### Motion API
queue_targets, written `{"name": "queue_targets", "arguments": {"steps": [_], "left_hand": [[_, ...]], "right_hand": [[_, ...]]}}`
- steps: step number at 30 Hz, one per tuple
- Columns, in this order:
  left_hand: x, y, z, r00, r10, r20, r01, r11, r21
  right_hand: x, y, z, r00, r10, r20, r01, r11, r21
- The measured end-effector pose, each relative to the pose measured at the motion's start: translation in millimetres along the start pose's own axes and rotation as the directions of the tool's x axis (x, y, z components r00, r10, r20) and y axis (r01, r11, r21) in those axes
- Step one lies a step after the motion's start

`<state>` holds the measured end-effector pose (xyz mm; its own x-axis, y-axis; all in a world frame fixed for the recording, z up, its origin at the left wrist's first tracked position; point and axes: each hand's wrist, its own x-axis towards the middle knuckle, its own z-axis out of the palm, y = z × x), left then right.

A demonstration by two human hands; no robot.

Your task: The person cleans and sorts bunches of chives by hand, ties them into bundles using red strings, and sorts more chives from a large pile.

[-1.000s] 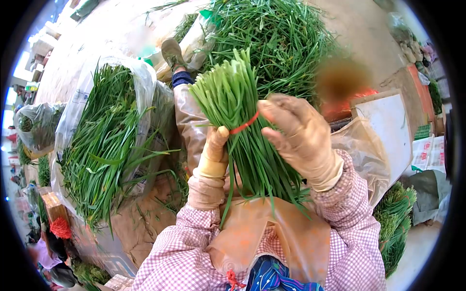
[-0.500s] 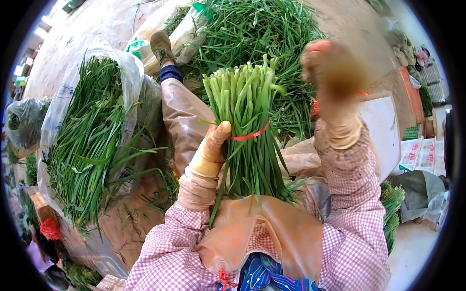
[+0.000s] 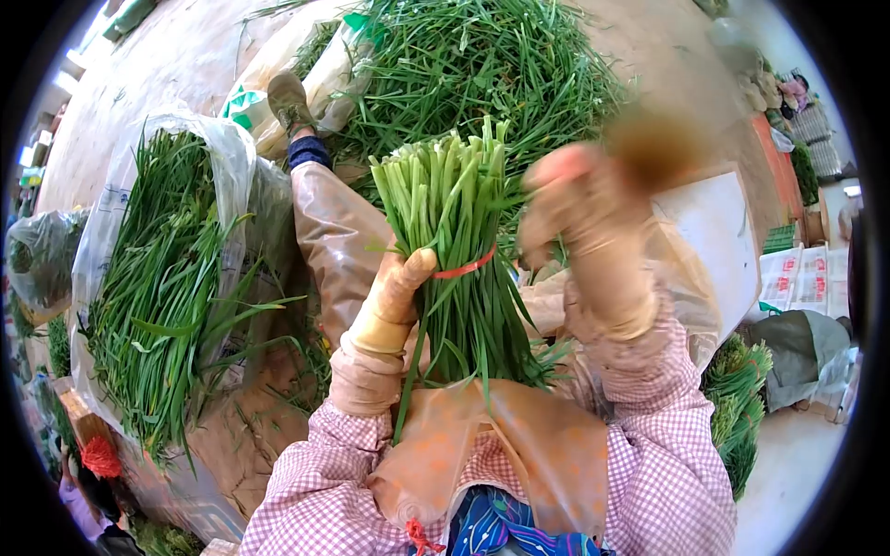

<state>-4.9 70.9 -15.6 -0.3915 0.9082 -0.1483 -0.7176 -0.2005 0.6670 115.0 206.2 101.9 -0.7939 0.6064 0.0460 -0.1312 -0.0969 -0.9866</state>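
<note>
My gloved left hand [image 3: 400, 283] grips a bunch of green stalks [image 3: 450, 204] in front of my chest, its thumb lying on the near left side. Pale cut ends point away from me, and the leaves hang toward my apron [image 3: 519, 435]. A red band [image 3: 465, 266] circles the bunch just right of my left thumb. To the right of the bunch, my gloved right hand [image 3: 570, 199] is raised and smeared by motion. Its fingers are too blurred to read, and whether anything is in them cannot be made out.
A large heap of loose greens [image 3: 473, 65] lies ahead. On the left stands a clear plastic bag [image 3: 97, 250] of long leaves. A white board [image 3: 714, 241] leans at the right, with tied bundles [image 3: 737, 398] below it. My shoe [image 3: 290, 100] is beyond the bag.
My right hand went from beside the band up and away to the right, then came back down toward the bunch. The bunch was turned more upright, still in my left hand.
</note>
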Motion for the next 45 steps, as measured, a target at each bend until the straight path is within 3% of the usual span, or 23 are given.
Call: {"name": "queue_targets", "arguments": {"steps": [2,4,6,8,11,13,16,18,20,22,24,26,28,29,32,33,34,36,38,40,42,44,45], "left_hand": [[1,-2,-4,1.000,-0.013,0.018,0.013,1.000,0.001],[0,-2,-4,1.000,-0.019,0.011,0.019,1.000,-0.001],[0,-3,-2,1.000,0.026,-0.002,-0.026,0.999,0.037],[-1,-3,0,1.000,0.011,0.003,-0.011,0.999,0.044],[0,-3,4,1.000,-0.003,0.016,0.002,0.997,0.073],[-1,0,8,1.000,0.008,0.024,-0.010,0.995,0.098],[-4,6,14,0.998,0.069,0.003,-0.069,0.978,0.198],[-4,8,14,1.000,0.014,0.019,-0.017,0.980,0.198],[-3,9,18,0.999,0.024,0.047,-0.032,0.985,0.171],[-4,10,22,0.998,0.055,0.042,-0.061,0.983,0.176],[-5,17,27,0.998,0.029,0.062,-0.037,0.989,0.140],[-4,15,21,0.999,0.028,0.044,-0.036,0.982,0.184],[-3,10,18,0.999,0.032,0.037,-0.039,0.979,0.198],[-3,9,18,0.999,0.038,0.032,-0.043,0.976,0.212],[-3,9,22,0.998,0.053,0.033,-0.060,0.967,0.246],[-3,11,22,0.998,0.055,0.032,-0.062,0.967,0.248],[-4,13,23,0.998,0.040,0.047,-0.050,0.970,0.239],[-4,14,23,0.998,0.021,0.060,-0.034,0.973,0.227],[-5,13,17,0.997,-0.020,0.071,0.005,0.978,0.207],[-3,11,12,0.997,0.003,0.080,-0.024,0.967,0.252],[0,6,9,0.999,0.018,0.030,-0.022,0.992,0.121],[1,-1,4,0.999,0.038,0.025,-0.041,0.988,0.149],[-1,0,4,1.000,0.021,0.010,-0.022,0.992,0.123]], "right_hand": [[13,-11,-26,0.934,-0.260,-0.244,0.312,0.927,0.208],[18,-18,-42,0.878,-0.267,-0.398,0.366,0.910,0.196],[20,-16,-42,0.906,-0.332,-0.262,0.243,0.915,-0.321],[7,-13,-27,0.996,0.038,-0.077,-0.057,0.967,-0.250],[3,5,-7,0.997,0.076,-0.024,-0.080,0.941,-0.328],[4,11,0,0.997,0.044,-0.056,-0.069,0.782,-0.619],[2,21,0,0.992,-0.120,-0.023,0.087,0.824,-0.559],[3,16,-3,0.998,-0.048,-0.031,0.021,0.814,-0.581],[4,20,-9,0.995,0.076,-0.067,-0.098,0.891,-0.442],[5,22,-14,0.999,0.008,-0.041,-0.023,0.926,-0.376],[4,13,-18,0.985,0.149,-0.083,-0.170,0.882,-0.440],[-1,12,-17,0.998,0.056,-0.038,-0.067,0.897,-0.437],[-3,1,-10,0.983,0.182,0.017,-0.112,0.675,-0.729],[-3,13,-8,0.997,-0.051,0.056,0.076,0.679,-0.730],[5,24,-14,0.998,-0.058,-0.004,0.043,0.784,-0.619],[8,26,-18,0.985,-0.171,0.007,0.120,0.661,-0.740],[10,20,-22,0.985,-0.171,0.009,0.122,0.663,-0.739],[14,5,-37,0.988,0.008,-0.155,-0.054,0.953,-0.297],[24,-3,-64,0.949,-0.241,-0.206,0.227,0.970,-0.086],[19,1,-71,0.896,-0.351,-0.272,0.300,0.930,-0.212],[-2,-1,-40,0.983,-0.093,-0.158,0.037,0.945,-0.326],[-19,34,-20,0.918,-0.360,0.167,0.390,0.741,-0.547],[-29,41,-6,0.923,-0.338,0.184,0.374,0.669,-0.643]]}}
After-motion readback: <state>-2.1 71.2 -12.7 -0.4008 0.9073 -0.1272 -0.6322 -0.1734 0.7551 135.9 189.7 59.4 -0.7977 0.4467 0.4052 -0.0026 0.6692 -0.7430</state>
